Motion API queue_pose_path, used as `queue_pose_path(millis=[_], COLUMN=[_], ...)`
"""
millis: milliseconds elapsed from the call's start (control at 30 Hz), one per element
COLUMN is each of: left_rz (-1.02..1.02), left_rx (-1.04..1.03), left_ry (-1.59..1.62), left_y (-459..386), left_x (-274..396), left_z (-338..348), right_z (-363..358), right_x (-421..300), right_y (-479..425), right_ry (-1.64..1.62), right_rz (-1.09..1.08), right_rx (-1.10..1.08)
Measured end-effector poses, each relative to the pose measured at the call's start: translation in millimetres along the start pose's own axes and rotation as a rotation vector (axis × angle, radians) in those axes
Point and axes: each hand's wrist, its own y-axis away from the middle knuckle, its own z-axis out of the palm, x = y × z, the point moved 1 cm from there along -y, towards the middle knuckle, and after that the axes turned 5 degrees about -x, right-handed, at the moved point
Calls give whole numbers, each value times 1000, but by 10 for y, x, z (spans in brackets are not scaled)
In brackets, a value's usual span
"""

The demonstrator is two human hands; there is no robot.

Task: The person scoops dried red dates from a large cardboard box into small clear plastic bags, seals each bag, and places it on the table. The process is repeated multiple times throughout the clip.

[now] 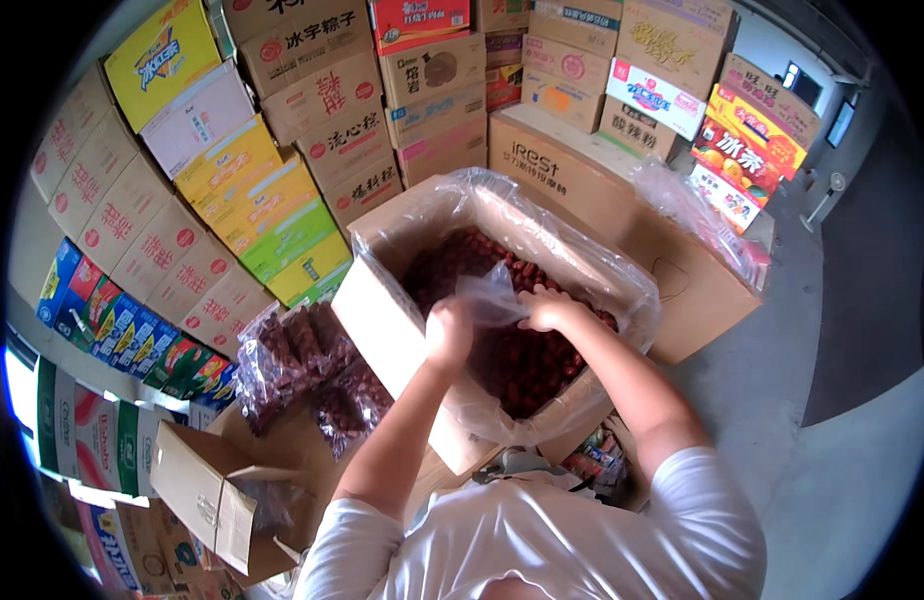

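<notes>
My left hand [448,331] is closed on one side of a clear plastic bag [492,296], inside a large open carton [383,322]. My right hand [546,307] has its thumb and fingers at the bag's other side, pinching its edge. No fill can be made out in the bag, which is partly blurred. Below both hands lies a deep heap of dark red dried jujubes [533,371]. A clear plastic liner [619,277] comes up out of the carton and folds over its rim.
Filled clear bags of jujubes [300,341] lie left of the carton, by a small open carton [203,495]. Stacked boxes [342,97] form a wall ahead and left. A long carton [574,172] stands behind, with plastic bags [694,210] on it. A fan [829,191] stands far right.
</notes>
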Motion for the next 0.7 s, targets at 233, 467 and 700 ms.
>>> queue_pose_path(millis=[233, 467, 700], left_rz=[-179, -217, -191], left_rx=[-71, -80, -67], left_ry=[64, -19, -3], left_y=[20, 53, 8], left_x=[67, -28, 39], left_z=[44, 80, 59], right_z=[415, 760, 805], right_x=[96, -28, 63], right_y=[-1035, -1611, -2077], right_ry=[104, 156, 311], right_rz=[38, -75, -79], right_rx=[214, 425, 564])
